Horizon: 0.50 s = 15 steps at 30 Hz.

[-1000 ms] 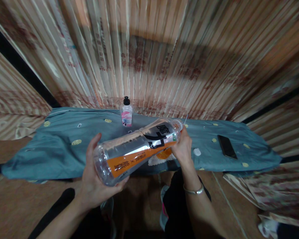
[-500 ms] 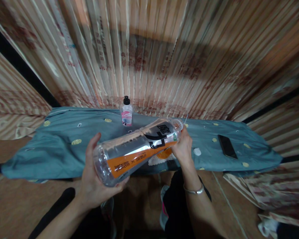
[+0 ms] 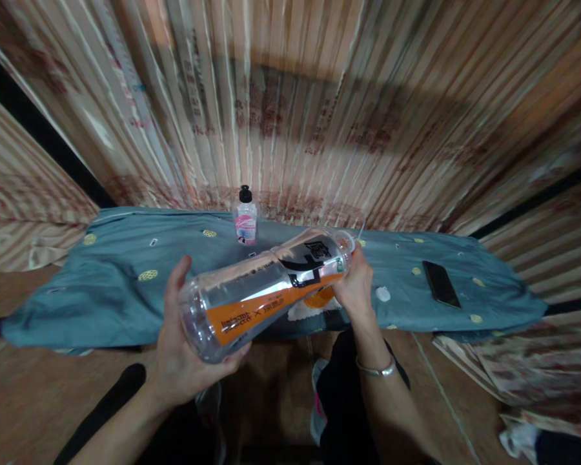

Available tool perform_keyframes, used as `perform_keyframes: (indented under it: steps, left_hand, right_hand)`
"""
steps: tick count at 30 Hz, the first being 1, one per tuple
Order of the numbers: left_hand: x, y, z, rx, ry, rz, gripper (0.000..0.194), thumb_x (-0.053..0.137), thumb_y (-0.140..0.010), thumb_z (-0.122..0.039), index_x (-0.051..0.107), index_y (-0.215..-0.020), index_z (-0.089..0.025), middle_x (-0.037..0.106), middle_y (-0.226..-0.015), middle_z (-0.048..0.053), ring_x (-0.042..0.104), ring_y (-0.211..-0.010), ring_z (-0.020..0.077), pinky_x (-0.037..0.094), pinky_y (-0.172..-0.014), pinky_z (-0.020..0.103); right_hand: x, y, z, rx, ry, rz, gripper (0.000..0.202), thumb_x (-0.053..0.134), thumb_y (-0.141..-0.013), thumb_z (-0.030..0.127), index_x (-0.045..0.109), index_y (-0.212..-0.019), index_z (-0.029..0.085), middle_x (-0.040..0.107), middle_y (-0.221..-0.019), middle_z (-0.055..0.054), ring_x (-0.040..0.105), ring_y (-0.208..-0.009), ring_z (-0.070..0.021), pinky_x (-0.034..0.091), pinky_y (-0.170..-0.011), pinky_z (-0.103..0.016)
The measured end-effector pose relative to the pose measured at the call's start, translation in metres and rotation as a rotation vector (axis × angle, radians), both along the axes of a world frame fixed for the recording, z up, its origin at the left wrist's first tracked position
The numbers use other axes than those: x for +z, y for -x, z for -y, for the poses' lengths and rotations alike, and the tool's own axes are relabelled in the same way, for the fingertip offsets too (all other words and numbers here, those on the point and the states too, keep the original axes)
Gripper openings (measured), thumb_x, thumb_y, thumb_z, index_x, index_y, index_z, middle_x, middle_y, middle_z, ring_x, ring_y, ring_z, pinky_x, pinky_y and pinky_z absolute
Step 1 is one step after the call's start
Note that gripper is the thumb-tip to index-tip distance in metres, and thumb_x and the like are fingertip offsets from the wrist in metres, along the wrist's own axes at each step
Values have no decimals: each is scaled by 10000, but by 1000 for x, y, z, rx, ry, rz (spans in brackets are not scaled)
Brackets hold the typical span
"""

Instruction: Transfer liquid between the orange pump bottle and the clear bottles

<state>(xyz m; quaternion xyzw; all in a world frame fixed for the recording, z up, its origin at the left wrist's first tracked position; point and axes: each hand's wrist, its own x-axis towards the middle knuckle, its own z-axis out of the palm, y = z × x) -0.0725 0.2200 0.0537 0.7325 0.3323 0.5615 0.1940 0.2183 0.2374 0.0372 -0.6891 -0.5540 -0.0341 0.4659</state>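
Bottle (image 3: 266, 290): one, large, clear plastic, with orange panel and black lettering. Held in the air above the near part of the cloth (image 3: 111, 290), lying aslant, base low at left, neck higher at right. The base faces partly toward the viewer.

Left hand (image 3: 179, 361): clasped about the base of the bottle, fingers under it, thumb raised along the left side.

Right hand (image 3: 354, 284): closed around the neck end — the mouth is partly covered, and whether a cap is on it cannot be told. A silver bracelet (image 3: 380, 371) on the wrist.

Stick (image 3: 361, 230): thin, pale, rising beside the neck from behind the right hand; its lower end is hidden.

Cloth: blue-green, with yellow patches, spread over a long, narrow surface. On it:
– small bottle (image 3: 245, 223), upright, black cap, pink label, at the far side, beyond the large one;
– white disc (image 3: 382, 294), flat, just right of the right hand;
– phone (image 3: 441, 284), dark, lying farther right, well apart from the hands;
– orange item (image 3: 319, 298), mostly hidden below the large bottle, with white paper (image 3: 303, 312) beside it.

Curtain (image 3: 290, 129): pleated, beige with dark red print, hanging behind. Below: brown floor (image 3: 271, 394) and a shoe (image 3: 318, 413), pale with pink.
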Motion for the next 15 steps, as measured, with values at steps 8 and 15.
perform_keyframes:
  steps: [8,15]
  left_hand:
    - [-1,1,-1,9,-39,-24,1087,838,-799,-468,265,-1701,-271,761,-996,37,792,-755,274,722,-670,437]
    - [-6,3,-1,29,-5,-12,1135,891,-731,-447,302,-1690,-298,738,-1012,42,755,-757,285,698,-672,464]
  right_hand:
    - [1,-1,1,5,12,12,412,608,-866,382,636,-1231,191,769,-1132,-157,760,-1023,-329,624,-899,-443]
    - [2,0,0,-7,29,1,400,598,-884,400,644,-1220,187,772,-1122,-159,762,-1026,-330,625,-914,-450]
